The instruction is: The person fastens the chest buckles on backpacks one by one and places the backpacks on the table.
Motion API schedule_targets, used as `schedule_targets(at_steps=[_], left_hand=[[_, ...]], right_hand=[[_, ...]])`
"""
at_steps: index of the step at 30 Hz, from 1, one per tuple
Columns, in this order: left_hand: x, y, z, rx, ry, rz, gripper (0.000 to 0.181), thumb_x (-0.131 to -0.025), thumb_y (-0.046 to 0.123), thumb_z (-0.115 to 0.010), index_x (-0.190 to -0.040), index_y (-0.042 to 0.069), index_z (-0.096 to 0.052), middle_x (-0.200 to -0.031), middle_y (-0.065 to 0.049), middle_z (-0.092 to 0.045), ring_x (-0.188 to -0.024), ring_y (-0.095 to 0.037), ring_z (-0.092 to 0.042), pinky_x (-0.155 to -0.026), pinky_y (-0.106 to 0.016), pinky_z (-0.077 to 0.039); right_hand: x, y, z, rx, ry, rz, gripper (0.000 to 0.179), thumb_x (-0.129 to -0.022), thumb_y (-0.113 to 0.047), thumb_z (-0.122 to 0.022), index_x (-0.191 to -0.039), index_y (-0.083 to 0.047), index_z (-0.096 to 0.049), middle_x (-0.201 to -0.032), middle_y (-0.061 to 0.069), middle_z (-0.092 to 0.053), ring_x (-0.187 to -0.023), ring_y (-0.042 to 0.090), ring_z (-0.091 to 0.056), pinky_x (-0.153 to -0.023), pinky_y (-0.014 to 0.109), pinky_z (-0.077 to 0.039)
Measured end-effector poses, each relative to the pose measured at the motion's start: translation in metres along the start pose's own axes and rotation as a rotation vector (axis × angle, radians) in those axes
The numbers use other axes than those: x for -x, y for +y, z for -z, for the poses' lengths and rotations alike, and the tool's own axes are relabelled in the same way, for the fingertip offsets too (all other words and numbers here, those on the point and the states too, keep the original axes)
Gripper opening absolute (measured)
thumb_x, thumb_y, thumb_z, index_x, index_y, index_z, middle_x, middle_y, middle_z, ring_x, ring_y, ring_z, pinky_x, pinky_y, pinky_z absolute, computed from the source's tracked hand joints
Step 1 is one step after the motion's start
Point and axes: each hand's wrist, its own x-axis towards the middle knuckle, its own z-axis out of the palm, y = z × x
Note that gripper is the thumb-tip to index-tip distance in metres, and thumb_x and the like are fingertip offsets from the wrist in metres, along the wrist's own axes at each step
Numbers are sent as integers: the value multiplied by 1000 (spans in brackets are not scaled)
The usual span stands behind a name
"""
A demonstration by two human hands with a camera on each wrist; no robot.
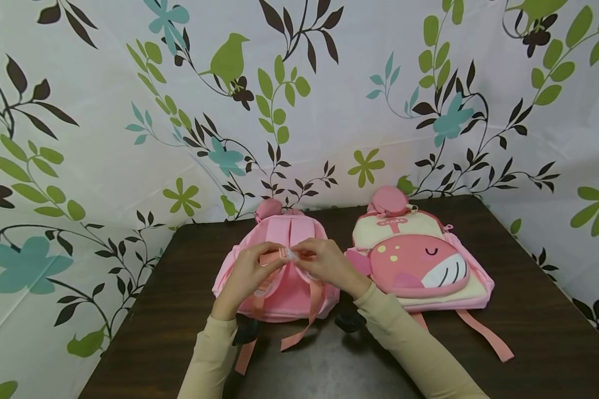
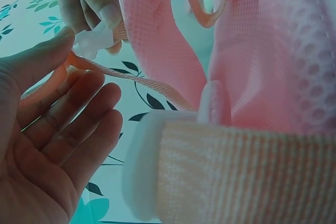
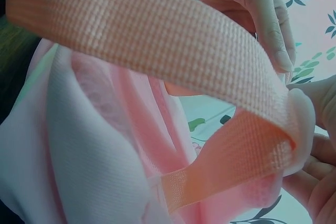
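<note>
A pink backpack [image 1: 299, 299] lies on the table with its shoulder straps upward. Above it, both hands meet at a small white plastic buckle [image 2: 94, 41] on peach webbing. My left hand [image 1: 252, 271] pinches the peach strap [image 2: 79, 62] at the buckle between thumb and forefinger; its other fingers are loosely bent. From the opposite side, my right hand [image 1: 326, 263] pinches the buckle with thumb and fingertips. In the right wrist view, a wide peach strap [image 3: 157, 35] loops through a white slider [image 3: 300, 129] and partly hides the hands.
Beside it on the right lies a second backpack [image 1: 414, 227], cream and pink with a whale front pocket [image 1: 414, 263]. Its loose strap [image 1: 486, 335] trails toward the near side. Behind the dark wooden table [image 1: 155, 327] hangs a leaf-and-bird patterned cloth [image 1: 319, 122].
</note>
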Motion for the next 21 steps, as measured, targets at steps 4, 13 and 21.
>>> schedule_targets(at_steps=[4,13,21], left_hand=[[1,-1,-1,-3,3,10,32,-90,44,-75,-113,22,-74,-108,10,-71,-98,-13,-64,-90,-45,-54],[3,-2,-1,-1,7,48,36,-89,48,-74,-115,23,-73,-110,10,-71,-102,-14,-64,-93,-47,-53],[-2,-11,-7,33,28,-3,32,-89,43,-76,-112,20,-74,-106,8,-72,-98,-12,-66,-89,-40,-55]], right_hand=[[0,1,-2,-12,4,2,26,-87,-7,-79,-112,-3,-76,-102,6,-74,-91,16,-70,-83,29,-57],[2,0,-3,-100,-1,-69,26,-87,-7,-79,-113,-5,-76,-103,5,-74,-92,15,-70,-84,29,-57],[-1,7,1,-350,113,-263,32,-84,-13,-83,-115,-5,-76,-103,5,-75,-94,18,-72,-82,31,-58]])
